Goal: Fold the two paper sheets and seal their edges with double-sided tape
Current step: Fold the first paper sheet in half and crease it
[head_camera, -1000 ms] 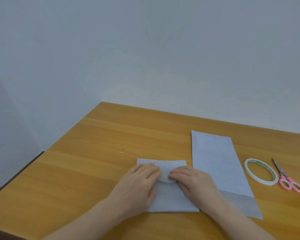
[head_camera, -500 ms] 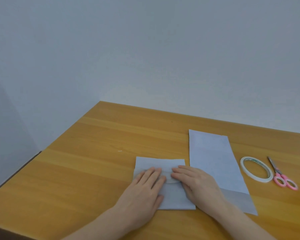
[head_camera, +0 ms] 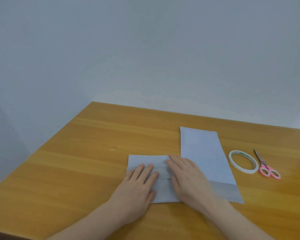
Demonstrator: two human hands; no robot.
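Observation:
A small folded white paper sheet (head_camera: 148, 161) lies flat on the wooden table (head_camera: 80, 170) in front of me. My left hand (head_camera: 137, 187) presses flat on its left half, fingers spread. On the right half rests my right hand (head_camera: 187, 181), also flat, palm down. Neither hand grips anything. A second, longer folded sheet (head_camera: 204, 156) lies just to the right, with a single-layer strip showing at its near end. A roll of double-sided tape (head_camera: 242, 161) lies flat to the right of that sheet.
Pink-handled scissors (head_camera: 265, 166) lie right of the tape roll, blades pointing away from me. A pale wall stands behind the table's far edge. The table's left edge runs diagonally toward me.
The raised curved flap between my fingertips has been pressed down flat. Both hands have opened and slid outward over the small sheet.

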